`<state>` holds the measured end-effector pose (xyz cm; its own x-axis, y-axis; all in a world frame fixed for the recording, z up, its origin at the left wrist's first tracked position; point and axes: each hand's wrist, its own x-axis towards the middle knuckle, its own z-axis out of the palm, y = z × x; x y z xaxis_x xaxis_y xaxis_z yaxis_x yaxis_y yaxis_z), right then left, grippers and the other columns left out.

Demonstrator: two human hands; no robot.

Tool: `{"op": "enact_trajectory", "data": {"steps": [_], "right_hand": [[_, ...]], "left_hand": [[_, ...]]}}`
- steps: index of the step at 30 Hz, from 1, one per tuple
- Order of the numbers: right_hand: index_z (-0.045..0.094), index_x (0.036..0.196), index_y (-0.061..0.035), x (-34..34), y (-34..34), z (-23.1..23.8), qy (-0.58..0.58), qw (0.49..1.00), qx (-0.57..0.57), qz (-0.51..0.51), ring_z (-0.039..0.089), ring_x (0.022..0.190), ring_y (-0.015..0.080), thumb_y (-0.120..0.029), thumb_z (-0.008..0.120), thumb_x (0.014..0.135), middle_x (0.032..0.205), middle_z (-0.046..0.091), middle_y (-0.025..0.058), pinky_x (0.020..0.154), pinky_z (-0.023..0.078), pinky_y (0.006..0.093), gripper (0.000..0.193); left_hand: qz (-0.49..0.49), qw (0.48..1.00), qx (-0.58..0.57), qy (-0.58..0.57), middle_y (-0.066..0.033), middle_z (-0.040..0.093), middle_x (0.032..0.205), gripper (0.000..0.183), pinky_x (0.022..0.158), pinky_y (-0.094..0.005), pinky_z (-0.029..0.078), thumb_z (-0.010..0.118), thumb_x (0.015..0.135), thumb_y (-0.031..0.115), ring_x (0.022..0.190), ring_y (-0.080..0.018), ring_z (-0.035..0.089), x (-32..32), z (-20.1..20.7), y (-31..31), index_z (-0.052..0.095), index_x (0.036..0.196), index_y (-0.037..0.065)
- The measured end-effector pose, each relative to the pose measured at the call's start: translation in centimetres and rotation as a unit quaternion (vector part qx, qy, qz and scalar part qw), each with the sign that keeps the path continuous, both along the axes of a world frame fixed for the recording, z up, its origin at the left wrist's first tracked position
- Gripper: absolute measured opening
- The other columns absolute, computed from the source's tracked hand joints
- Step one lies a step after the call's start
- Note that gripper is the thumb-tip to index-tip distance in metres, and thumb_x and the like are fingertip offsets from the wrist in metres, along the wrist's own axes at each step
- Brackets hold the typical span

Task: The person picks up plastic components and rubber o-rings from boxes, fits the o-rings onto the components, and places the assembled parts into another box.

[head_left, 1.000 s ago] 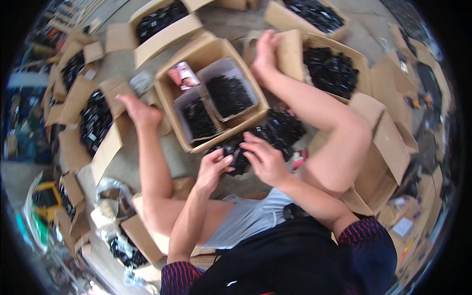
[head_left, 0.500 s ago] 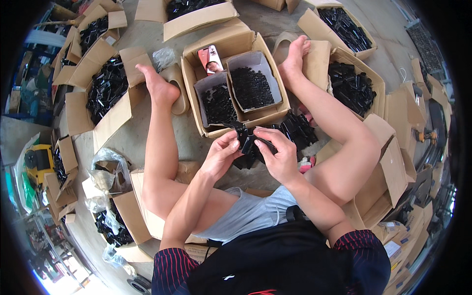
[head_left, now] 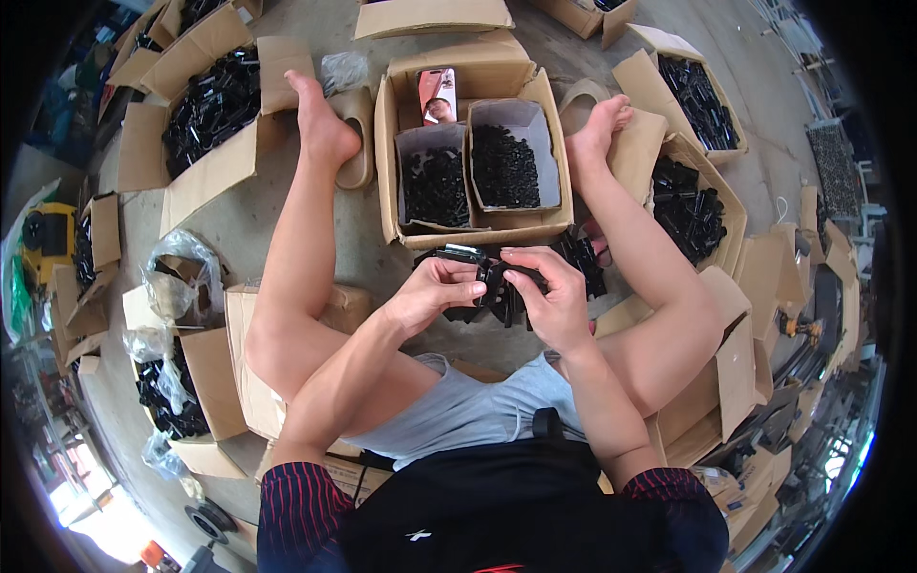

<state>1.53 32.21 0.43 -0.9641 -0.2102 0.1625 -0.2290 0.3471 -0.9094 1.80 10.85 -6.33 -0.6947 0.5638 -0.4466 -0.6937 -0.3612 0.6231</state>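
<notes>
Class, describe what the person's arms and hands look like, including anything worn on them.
The left hand and right hand are bare, with no gloves, rings or wristbands showing. The forearms are uncovered. Short dark sleeves carry thin red stripes toward their hems.

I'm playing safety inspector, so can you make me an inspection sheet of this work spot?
Surface: grey floor.
Job's things: black pieces, held; a pile more below; open carton with two inner boxes of small black bits.
Clutter: sandals, plastic bag, phone in that carton.
Hands: left hand and right hand both gripping black pieces.
Cables: nothing clearly seen.
Surroundings: other cartons of black parts; yellow equipment at left.
</notes>
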Motion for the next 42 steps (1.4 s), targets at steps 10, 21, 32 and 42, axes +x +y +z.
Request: {"op": "enact_trajectory", "data": {"steps": [10, 21, 32, 42], "right_hand": [[0.072, 0.107, 0.0019, -0.3, -0.6, -0.9, -0.028, 0.999, -0.022, 0.0, 0.072, 0.101, 0.0252, 0.004, 0.07, 0.088, 0.108, 0.074, 0.0149, 0.089, 0.056, 0.0333, 0.019], [0.068, 0.115, 0.005, -1.7, -0.8, -1.3, -0.05, 0.997, -0.042, 0.049, 0.068, 0.112, 0.023, 0.003, 0.072, 0.089, 0.119, 0.07, 0.0167, 0.097, 0.052, 0.0321, 0.027], [0.063, 0.123, 0.0019, -10.6, -4.6, -5.0, -0.096, 0.981, -0.125, -0.109, 0.067, 0.099, 0.0158, -0.008, 0.064, 0.098, 0.111, 0.069, 0.0094, 0.082, 0.055, 0.0266, 0.027], [0.073, 0.103, -0.0005, -19.6, -13.5, -12.6, -0.001, 0.921, 0.353, 0.168, 0.069, 0.1, 0.0404, -0.006, 0.066, 0.084, 0.103, 0.071, 0.0247, 0.091, 0.054, 0.0472, 0.021]], "left_hand": [[0.016, 1.0, -0.022, -0.002, -0.0017, 0.074, 0.1, 0.034, 0.076, -0.0239, 0.055, 0.081, 0.088, 0.014, 0.084, -0.0058, 0.066, 0.0, 0.6, -0.3, 0.072, 0.117, 0.001], [0.065, 0.997, -0.024, 0.031, -0.0036, 0.075, 0.1, 0.031, 0.074, -0.0228, 0.055, 0.08, 0.086, 0.009, 0.082, -0.0068, 0.067, -0.7, 2.0, -0.8, 0.071, 0.114, -0.002], [0.512, 0.843, -0.045, 0.157, -0.0107, 0.073, 0.108, 0.018, 0.086, -0.0316, 0.061, 0.069, 0.094, 0.008, 0.096, -0.015, 0.071, -3.8, 6.0, -9.3, 0.068, 0.11, 0.001], [0.6, 0.784, -0.053, 0.146, -0.0097, 0.072, 0.107, 0.019, 0.086, -0.0304, 0.061, 0.068, 0.095, 0.01, 0.095, -0.0146, 0.07, -3.7, 6.4, -10.5, 0.067, 0.111, -0.001]]}}
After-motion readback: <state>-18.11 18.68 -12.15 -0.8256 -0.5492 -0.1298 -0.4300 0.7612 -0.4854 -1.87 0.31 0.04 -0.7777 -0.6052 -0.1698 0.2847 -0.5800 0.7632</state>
